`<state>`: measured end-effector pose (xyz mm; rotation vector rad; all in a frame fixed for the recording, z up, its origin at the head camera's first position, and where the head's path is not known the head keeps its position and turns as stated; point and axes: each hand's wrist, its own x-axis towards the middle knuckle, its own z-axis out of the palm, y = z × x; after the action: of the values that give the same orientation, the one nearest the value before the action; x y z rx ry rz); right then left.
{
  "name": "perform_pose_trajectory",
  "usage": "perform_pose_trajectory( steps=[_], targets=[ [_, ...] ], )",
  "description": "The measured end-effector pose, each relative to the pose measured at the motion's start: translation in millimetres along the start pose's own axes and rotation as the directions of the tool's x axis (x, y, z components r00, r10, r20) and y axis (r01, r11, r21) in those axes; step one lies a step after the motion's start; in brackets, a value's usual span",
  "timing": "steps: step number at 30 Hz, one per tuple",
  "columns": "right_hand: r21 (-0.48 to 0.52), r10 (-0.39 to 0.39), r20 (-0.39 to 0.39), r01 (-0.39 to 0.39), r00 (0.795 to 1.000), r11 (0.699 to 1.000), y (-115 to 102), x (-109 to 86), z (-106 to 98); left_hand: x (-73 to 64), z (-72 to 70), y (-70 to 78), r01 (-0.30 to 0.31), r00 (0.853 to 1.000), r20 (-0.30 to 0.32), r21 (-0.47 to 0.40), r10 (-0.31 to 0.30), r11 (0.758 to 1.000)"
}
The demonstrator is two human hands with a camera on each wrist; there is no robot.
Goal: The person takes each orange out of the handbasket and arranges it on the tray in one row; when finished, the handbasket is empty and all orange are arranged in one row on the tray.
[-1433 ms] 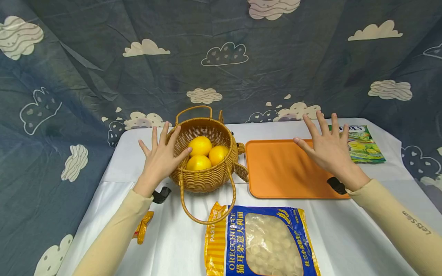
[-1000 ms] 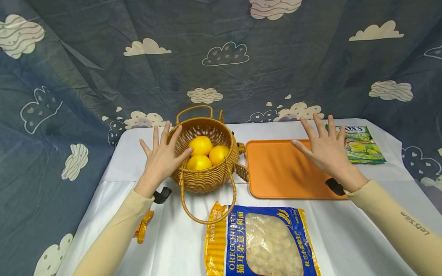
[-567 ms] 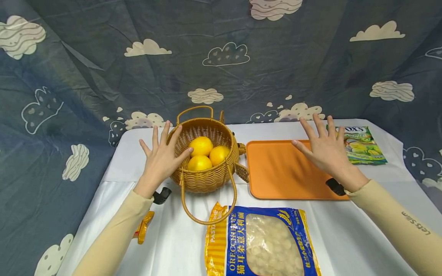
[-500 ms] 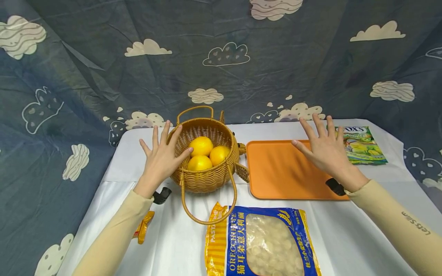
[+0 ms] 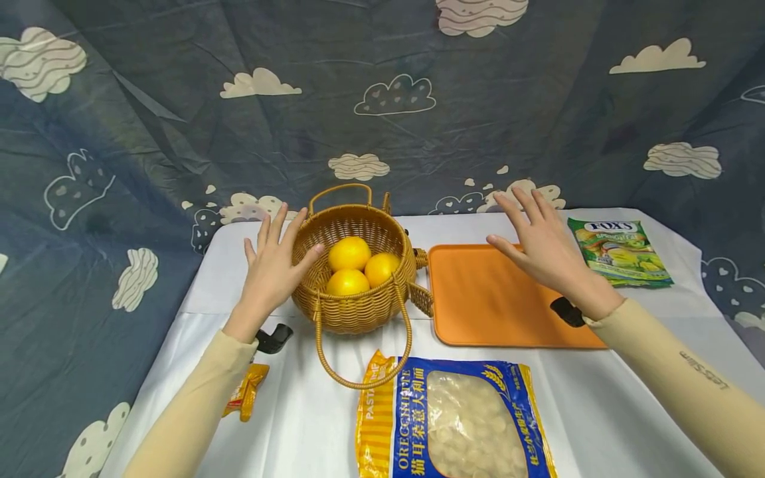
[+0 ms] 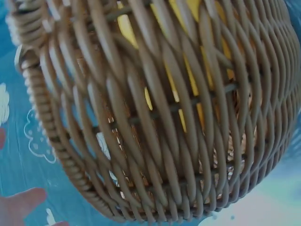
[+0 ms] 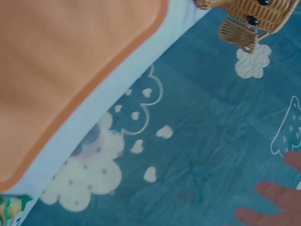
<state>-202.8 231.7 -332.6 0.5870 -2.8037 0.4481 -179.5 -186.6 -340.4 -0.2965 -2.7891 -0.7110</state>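
My left hand [image 5: 271,265], fingers spread, hovers at the left side of a round wicker basket [image 5: 358,312]. Three yellow fruits, perhaps lemons or oranges, lie in the basket; one of these fruits [image 5: 348,254] is at the back. In the left wrist view the basket's weave [image 6: 155,113] fills most of the picture, with yellow showing through the gaps. My right hand [image 5: 546,252] is held with fingers straight above an orange tray [image 5: 478,299], holding nothing. In the right wrist view the tray [image 7: 70,70] lies below, and fingertips [image 7: 277,193] show at the lower right.
A blue and yellow pasta bag [image 5: 472,418] lies at the front, overlapped by the basket's front handle [image 5: 364,385]. A green Fox's candy bag [image 5: 621,252] is at the right, beyond the tray. A small orange packet [image 5: 248,392] sits at the left, partly behind the left forearm. A cloud-patterned cloth [image 5: 382,146] hangs behind.
My right hand has shifted left and slightly up, uncovering more of the green candy bag. My left hand has moved slightly left and turned a little. The objects on the table stay put.
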Motion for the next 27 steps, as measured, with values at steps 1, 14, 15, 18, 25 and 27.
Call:
perform_pose_trajectory(
  steps=[1,14,15,18,25,27],
  targets=[
    [0.025,-0.02,-0.001,0.02,1.0,0.999,-2,3.6,0,0.1,-0.9,-2.3,-0.003,1.0,-0.014,-0.054,0.003,0.999],
    [0.622,-0.242,0.156,0.095,0.958,0.777,-32,60.5,10,-3.8,5.2,-35.7,0.095,0.993,0.058,-0.904,-0.099,0.418],
    [0.671,-0.258,0.174,0.077,0.95,0.737,-34,64.9,11,-4.8,7.6,-38.2,0.113,0.991,0.079,-0.92,-0.105,0.375],
    [0.769,-0.304,0.226,0.023,0.925,0.639,-41,78.1,15,-7.5,16.9,-46.3,0.167,0.984,0.138,-0.941,-0.117,0.295],
    [0.865,-0.386,0.318,-0.097,0.866,0.493,-57,103.3,26,-10.0,40.5,-54.0,0.219,0.974,0.195,-0.943,-0.117,0.251],
    [0.881,-0.411,0.334,-0.127,0.848,0.455,-62,108.8,29,-10.2,45.2,-54.2,0.218,0.974,0.192,-0.944,-0.124,0.249]
  ],
)
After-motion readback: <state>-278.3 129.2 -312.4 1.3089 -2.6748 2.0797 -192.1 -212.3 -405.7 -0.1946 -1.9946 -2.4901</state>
